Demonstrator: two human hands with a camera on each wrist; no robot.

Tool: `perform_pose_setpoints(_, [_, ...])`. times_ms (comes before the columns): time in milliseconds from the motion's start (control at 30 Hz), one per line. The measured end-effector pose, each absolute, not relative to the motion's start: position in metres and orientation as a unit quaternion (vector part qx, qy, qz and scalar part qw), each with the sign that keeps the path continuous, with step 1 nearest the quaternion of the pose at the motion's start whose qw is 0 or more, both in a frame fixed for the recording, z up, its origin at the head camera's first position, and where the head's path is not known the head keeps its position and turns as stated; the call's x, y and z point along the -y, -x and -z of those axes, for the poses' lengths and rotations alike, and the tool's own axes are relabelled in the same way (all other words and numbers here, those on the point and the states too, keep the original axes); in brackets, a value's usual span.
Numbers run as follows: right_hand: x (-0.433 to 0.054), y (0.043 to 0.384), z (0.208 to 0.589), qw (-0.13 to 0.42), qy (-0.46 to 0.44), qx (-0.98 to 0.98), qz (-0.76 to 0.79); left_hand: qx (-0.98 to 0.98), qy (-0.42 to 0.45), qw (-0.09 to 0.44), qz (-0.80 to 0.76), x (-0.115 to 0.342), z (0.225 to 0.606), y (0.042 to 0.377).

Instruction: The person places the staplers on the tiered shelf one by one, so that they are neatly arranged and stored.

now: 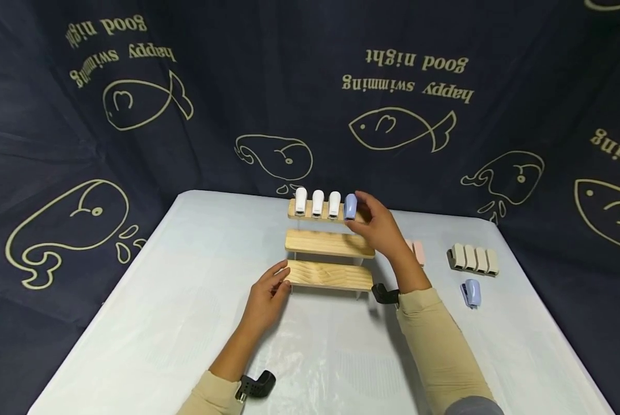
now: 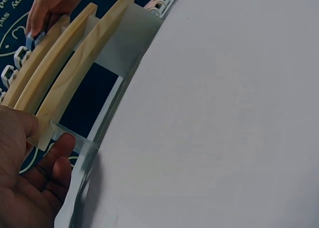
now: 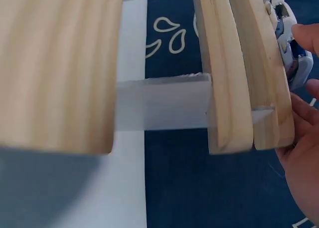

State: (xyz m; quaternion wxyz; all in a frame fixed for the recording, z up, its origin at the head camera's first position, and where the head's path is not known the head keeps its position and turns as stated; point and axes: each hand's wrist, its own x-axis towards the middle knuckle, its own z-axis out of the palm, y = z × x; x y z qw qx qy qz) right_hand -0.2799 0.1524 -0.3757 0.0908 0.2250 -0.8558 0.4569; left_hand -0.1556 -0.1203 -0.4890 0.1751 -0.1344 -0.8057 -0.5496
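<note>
A three-tier wooden shelf stand (image 1: pixel 329 275) with clear side supports stands on the table. Three white mini staplers (image 1: pixel 317 204) are lined up on its top tier, and a blue mini stapler (image 1: pixel 350 207) is at the right end of that row. My right hand (image 1: pixel 381 231) pinches the blue stapler between thumb and fingers, close over the board; in the right wrist view the thumb (image 3: pixel 305 37) lies against a stapler. At the left end of the lowest tier, my left hand (image 1: pixel 264 301) grips the board, with its thumb on the wood and other fingers below.
Right of the stand lie pink staplers (image 1: pixel 418 253), partly hidden by my right forearm. Farther right is a row of several beige staplers (image 1: pixel 474 259), with another blue stapler (image 1: pixel 473 293) in front. A dark curtain (image 1: pixel 289 69) with fish drawings hangs behind the white table (image 1: pixel 185 271).
</note>
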Motion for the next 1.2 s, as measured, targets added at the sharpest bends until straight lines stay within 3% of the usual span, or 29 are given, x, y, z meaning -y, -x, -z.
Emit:
perform_pose_setpoints(267, [-0.182,0.249,0.401,0.159,-0.193,0.884,-0.395,0.803,0.137,0.182,0.551,0.120,0.492,0.156])
perform_pose_setpoints(500, [-0.231,0.229,0.416,0.183,-0.161,0.890,-0.386,0.802,0.131,0.176,0.556,0.120,0.491,0.158])
perform_pose_setpoints(1033, [-0.352,0.190,0.438,0.168,-0.049,0.919,-0.354,0.799,0.132,0.168,0.562,0.120,0.490,0.158])
perform_pose_setpoints(1200, [-0.382,0.183,0.446,0.121,-0.042,0.933,-0.336,0.802,0.136,0.173,0.556,0.120,0.490,0.159])
